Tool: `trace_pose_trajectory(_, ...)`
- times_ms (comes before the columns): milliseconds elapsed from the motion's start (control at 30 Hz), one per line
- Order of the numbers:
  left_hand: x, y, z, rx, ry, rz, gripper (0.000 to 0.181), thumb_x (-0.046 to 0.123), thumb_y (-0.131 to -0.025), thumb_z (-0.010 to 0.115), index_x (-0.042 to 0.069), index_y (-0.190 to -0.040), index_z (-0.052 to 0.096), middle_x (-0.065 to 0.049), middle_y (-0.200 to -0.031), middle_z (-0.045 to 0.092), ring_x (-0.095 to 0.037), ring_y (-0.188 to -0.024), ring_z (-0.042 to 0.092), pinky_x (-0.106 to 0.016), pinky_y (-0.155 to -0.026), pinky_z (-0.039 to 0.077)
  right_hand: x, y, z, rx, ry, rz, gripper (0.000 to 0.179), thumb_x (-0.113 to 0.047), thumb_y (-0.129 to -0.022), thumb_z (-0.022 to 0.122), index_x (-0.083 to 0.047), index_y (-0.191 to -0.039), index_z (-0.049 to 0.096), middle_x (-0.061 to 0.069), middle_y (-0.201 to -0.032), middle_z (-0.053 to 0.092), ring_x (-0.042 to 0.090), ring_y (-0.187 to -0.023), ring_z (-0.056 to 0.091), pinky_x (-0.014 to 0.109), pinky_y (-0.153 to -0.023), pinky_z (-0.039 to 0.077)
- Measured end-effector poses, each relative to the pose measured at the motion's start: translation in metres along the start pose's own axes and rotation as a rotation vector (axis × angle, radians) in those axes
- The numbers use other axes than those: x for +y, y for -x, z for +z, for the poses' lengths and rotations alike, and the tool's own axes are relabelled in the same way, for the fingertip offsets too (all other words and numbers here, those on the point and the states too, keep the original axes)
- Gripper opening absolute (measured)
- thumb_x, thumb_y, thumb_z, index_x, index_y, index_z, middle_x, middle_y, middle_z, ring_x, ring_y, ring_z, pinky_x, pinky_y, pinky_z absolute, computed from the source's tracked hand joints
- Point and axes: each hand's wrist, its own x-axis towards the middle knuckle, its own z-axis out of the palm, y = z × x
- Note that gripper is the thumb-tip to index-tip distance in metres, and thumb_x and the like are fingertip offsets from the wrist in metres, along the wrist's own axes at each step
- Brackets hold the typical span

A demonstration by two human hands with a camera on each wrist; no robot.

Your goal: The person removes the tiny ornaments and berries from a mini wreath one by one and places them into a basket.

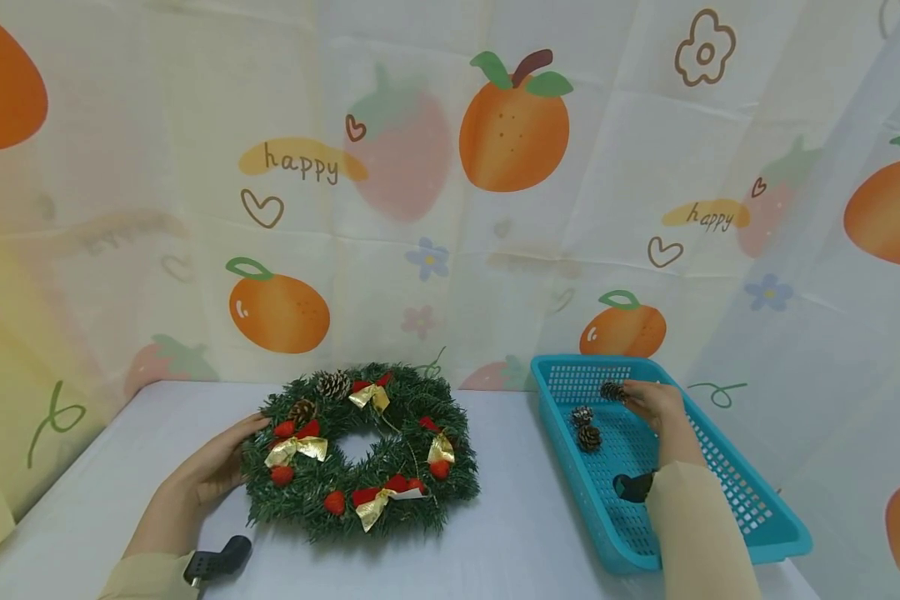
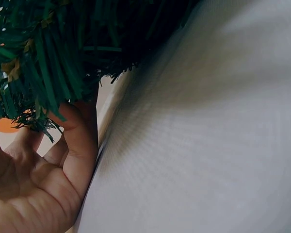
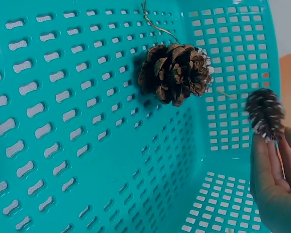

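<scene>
A green wreath [image 1: 450,467] with gold bows, red strawberry-like ornaments and two pine cones on its upper left part is on the white table. My left hand [image 1: 221,462] holds its left edge; in the left wrist view the fingers [image 2: 80,141] reach in under the green needles, which hide their tips. Over the far end of a blue basket, my right hand [image 1: 654,403] pinches a small pine cone [image 3: 265,114] with whitish scale tips. Two more pine cones lie in the basket, a brown one [image 1: 588,438] and a white-tipped one [image 1: 582,416] beside it.
The blue plastic basket [image 1: 581,500] with perforated walls stands to the right of the wreath. A pale cloth [image 1: 420,275] printed with oranges hangs behind the table [image 1: 510,500]. A gold string [image 3: 160,26] trails from the brown cone.
</scene>
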Motion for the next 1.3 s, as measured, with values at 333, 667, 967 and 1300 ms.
trace_pose_trajectory(333, -0.001, 0.002, 0.000, 0.000, 0.062, 0.012, 0.087, 0.046, -0.103, 0.044, 0.015, -0.158, -0.016, -0.021, -0.163, -0.022, -0.001, -0.101, 0.061, -0.026, -0.093, 0.056, -0.003, 0.002, 0.000, -0.006, -0.018, 0.013, 0.051, -0.009, -0.102, 0.049, 0.001, -0.150, 0.037, 0.022, -0.160, 0.031, -0.005, -0.066, 0.062, 0.024, -0.094, 0.057)
trace_pose_trajectory(667, -0.002, 0.001, -0.002, 0.008, 0.026, 0.007, 0.086, 0.048, -0.103, 0.042, 0.016, -0.158, -0.015, -0.021, -0.163, -0.025, -0.022, -0.125, 0.057, -0.029, -0.096, 0.055, -0.007, 0.004, 0.000, -0.039, -0.033, 0.000, 0.055, -0.009, -0.100, 0.053, -0.002, -0.152, 0.035, 0.019, -0.161, 0.029, -0.005, -0.074, 0.066, 0.027, -0.100, 0.054)
trace_pose_trajectory(967, -0.002, 0.001, -0.001, 0.019, 0.033, 0.010, 0.087, 0.048, -0.102, 0.044, 0.015, -0.159, -0.013, -0.019, -0.164, -0.023, -0.013, -0.119, 0.058, -0.027, -0.095, 0.054, -0.014, 0.003, -0.002, -0.038, -0.053, 0.005, 0.054, -0.011, -0.100, 0.055, -0.003, -0.150, 0.038, 0.014, -0.152, 0.046, -0.002, -0.079, 0.069, 0.029, -0.103, 0.051)
trace_pose_trajectory(1300, 0.001, 0.003, 0.001, 0.006, 0.048, 0.015, 0.088, 0.047, -0.102, 0.045, 0.014, -0.158, -0.016, -0.020, -0.164, -0.021, 0.000, -0.103, 0.060, -0.025, -0.092, 0.055, -0.032, 0.007, 0.004, -0.085, -0.117, 0.002, 0.057, -0.013, -0.101, 0.054, -0.005, -0.153, 0.033, 0.012, -0.151, 0.047, -0.004, -0.081, 0.067, 0.026, -0.107, 0.048)
